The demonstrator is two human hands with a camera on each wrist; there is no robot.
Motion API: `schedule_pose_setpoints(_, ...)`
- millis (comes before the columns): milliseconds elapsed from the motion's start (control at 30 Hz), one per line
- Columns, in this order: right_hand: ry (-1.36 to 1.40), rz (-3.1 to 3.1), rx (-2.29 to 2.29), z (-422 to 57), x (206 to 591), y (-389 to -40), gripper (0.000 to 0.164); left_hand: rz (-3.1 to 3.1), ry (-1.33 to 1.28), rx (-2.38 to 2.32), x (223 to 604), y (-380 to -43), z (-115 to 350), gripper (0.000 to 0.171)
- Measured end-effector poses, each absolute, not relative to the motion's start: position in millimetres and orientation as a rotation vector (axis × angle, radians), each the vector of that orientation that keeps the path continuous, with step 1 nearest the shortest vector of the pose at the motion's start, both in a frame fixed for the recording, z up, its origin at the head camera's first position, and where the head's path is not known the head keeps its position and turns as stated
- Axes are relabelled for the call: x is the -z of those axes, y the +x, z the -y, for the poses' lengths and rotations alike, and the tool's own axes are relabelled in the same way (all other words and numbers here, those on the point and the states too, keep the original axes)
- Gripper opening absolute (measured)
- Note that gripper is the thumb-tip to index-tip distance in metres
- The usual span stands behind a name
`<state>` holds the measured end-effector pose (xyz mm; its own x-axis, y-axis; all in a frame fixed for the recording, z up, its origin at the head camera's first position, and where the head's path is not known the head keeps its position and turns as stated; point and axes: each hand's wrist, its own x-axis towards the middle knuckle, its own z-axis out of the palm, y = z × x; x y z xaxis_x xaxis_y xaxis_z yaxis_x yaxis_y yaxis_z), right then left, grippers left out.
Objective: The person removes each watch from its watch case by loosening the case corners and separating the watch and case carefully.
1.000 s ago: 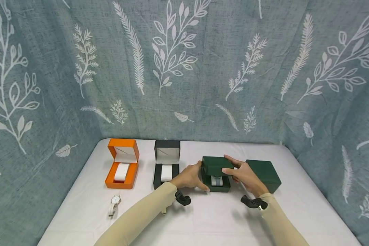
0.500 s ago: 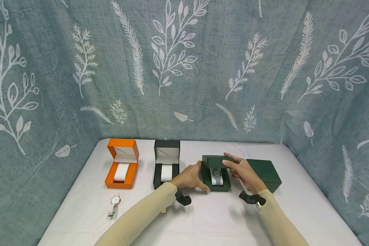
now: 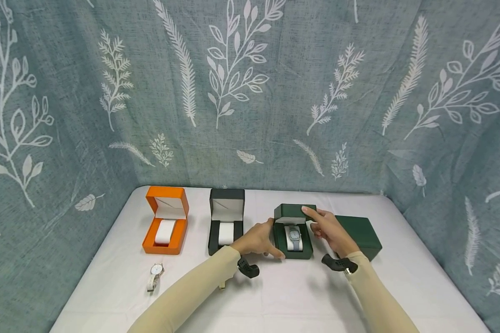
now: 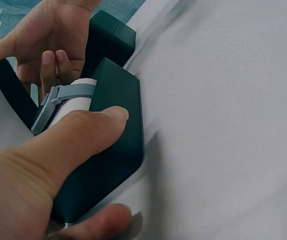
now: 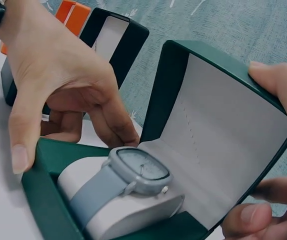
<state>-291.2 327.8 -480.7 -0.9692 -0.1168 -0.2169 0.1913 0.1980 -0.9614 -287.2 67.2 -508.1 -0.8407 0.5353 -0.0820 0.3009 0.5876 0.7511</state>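
A green watch box point(image 3: 279, 243) stands with its lid point(image 3: 286, 209) raised, white lining showing. Inside, a wristwatch point(image 5: 141, 170) with a pale blue-grey strap is wrapped round a white cushion point(image 5: 133, 215). My left hand point(image 3: 255, 238) grips the base from its left, thumb on the front wall in the left wrist view. Some of that hand's fingers are hidden from the head camera. My right hand point(image 3: 332, 230) holds the lid's right edge, with the thumb on one side and fingers behind it in the right wrist view.
A closed green box point(image 3: 360, 233) stands at the right. To the left are an open black box point(image 3: 213, 240) and an open orange box point(image 3: 149, 244), each with a white cushion. Another wristwatch point(image 3: 154, 276) lies front left. A small gold-coloured piece point(image 3: 221, 286) peeks past my left sleeve.
The lid has swung up and back with my right hand, uncovering the watch and the lining. My left hand has stayed on the base.
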Motion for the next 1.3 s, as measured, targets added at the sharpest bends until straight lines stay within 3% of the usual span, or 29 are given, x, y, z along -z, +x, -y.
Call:
schedule_pose_setpoints(300,0.207,-2.244,1.798,-319,470,-303,0.07,-2.551,0.687,-1.075,508,-287,-67,0.112)
schedule_pose_setpoints(633,0.289,-2.237,1.754,-313,463,-310,0.077,-2.545,0.65,-1.07,508,-286,-67,0.123)
schedule_pose_setpoints(733,0.303,-2.217,1.76,-312,462,-311,0.088,-2.546,0.643,-1.064,508,-286,-66,0.125)
schedule_pose_setpoints(933,0.329,-2.215,1.755,-310,461,-312,0.106,-2.555,0.653,-1.058,509,-287,-66,0.123)
schedule_pose_setpoints(1200,0.343,-2.207,1.78,-308,459,-308,0.108,-2.548,0.681,-1.077,509,-287,-65,0.121)
schedule_pose_setpoints(1300,0.331,-2.198,1.802,-309,461,-305,0.117,-2.538,0.693,-1.086,509,-287,-64,0.12)
